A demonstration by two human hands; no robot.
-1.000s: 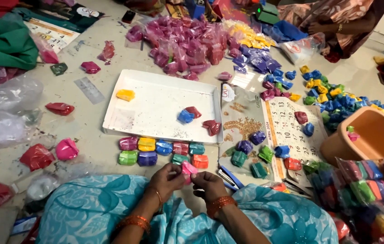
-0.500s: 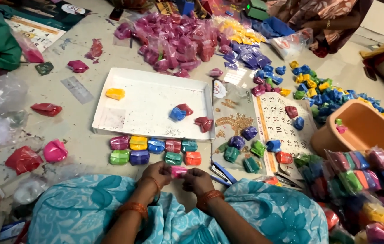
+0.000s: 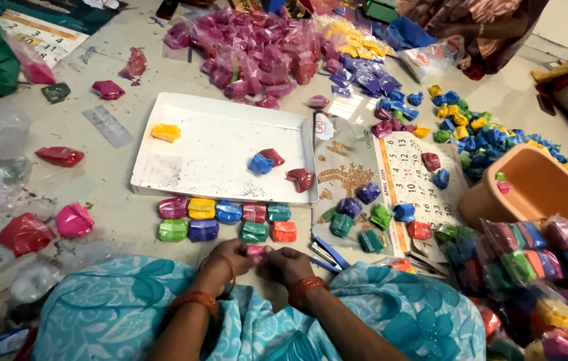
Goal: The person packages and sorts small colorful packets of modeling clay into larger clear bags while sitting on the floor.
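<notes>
Both hands sit a little higher and closer together than half a second ago. Left hand (image 3: 230, 257) and right hand (image 3: 287, 264) pinch one small pink packet (image 3: 256, 251) between them, just above the lap. Ten coloured packets (image 3: 227, 219) already lie in two rows below the white tray (image 3: 163, 174); big loose heaps remain. Fingertips hide the packet's fold.
</notes>
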